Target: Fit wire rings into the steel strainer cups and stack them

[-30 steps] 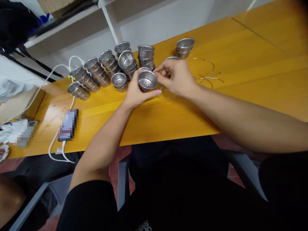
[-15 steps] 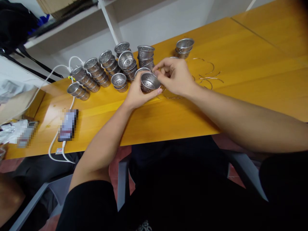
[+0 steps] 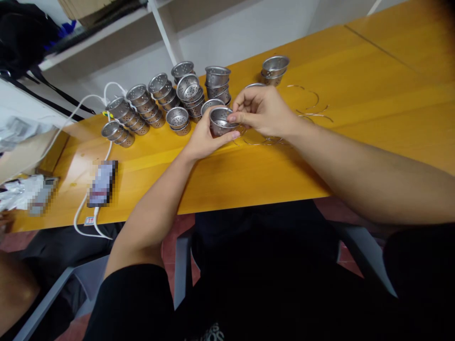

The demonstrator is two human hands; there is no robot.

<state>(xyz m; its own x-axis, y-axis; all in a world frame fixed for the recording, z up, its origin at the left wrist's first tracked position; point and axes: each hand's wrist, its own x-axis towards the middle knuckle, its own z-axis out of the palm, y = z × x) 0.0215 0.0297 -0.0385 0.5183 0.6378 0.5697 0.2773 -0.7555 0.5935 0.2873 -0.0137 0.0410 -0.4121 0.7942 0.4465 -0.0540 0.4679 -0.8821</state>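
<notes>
While in left hand (image 3: 201,140), cup (image 3: 221,126) mouth-up

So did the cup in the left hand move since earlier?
Yes, the cup has moved slightly right, away from the short stack on its left.

the cup (image 3: 220,124) in the left hand (image 3: 204,139) looked like bare grey metal, smooth, with a soft shine inside; left of and beyond that grip, the stacked cups (image 3: 139,97) had the same silvery metal finish, their walls pierced with small holes; to the right of the grip, the thin wires (image 3: 314,114) were metallic and glinting, coppery in tone; beneath it, the tabletop (image 3: 249,175) looked like smooth, glossy wood; nearer the body than the grip, the sleeve (image 3: 133,298) was matt black cloth, the chair arm (image 3: 183,265) dull grey plastic; far left, the cable (image 3: 80,229) was smooth white plastic.
</notes>
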